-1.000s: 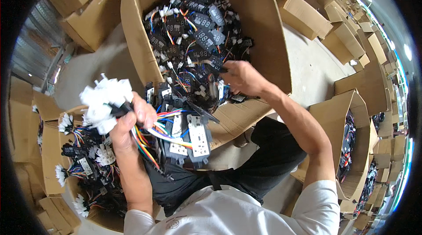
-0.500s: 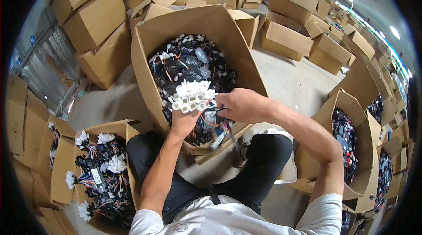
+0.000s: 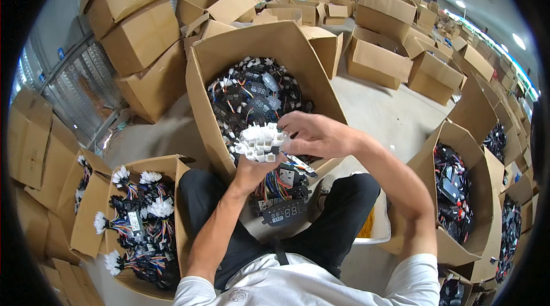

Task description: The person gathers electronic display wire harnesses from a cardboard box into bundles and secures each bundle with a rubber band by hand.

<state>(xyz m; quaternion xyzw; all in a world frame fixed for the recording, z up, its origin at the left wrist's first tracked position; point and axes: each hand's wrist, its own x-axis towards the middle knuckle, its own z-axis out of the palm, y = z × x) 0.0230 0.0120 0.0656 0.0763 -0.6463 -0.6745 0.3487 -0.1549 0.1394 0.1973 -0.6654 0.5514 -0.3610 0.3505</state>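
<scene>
1. To the left of the big open carton (image 3: 321, 85), near the person's left knee, stands a smaller carton (image 3: 172, 164). It holds tidy bundles of coloured wires with white plug clusters on top.
2. The big open carton stands straight in front of the person, between the knees. It is filled with a tangled heap of black circuit boards, coloured wires and white plugs.
3. The left hand (image 3: 255, 170) is at the near edge of this carton. Its grip is closed from below on a bundle of white connectors (image 3: 260, 141), and coloured wires with small black display boards (image 3: 282, 213) hang down under the hand.
4. The right hand (image 3: 312, 133) is just right of the bundle, over the same carton. Its fingers touch and pinch the white connectors from the side, so this grip is also closed on the bundle.
5. To the right of the big carton, another open carton (image 3: 458, 249) holds dark boards and wires.
6. Behind the big carton, many brown cartons (image 3: 378, 60) stand on the floor.
</scene>
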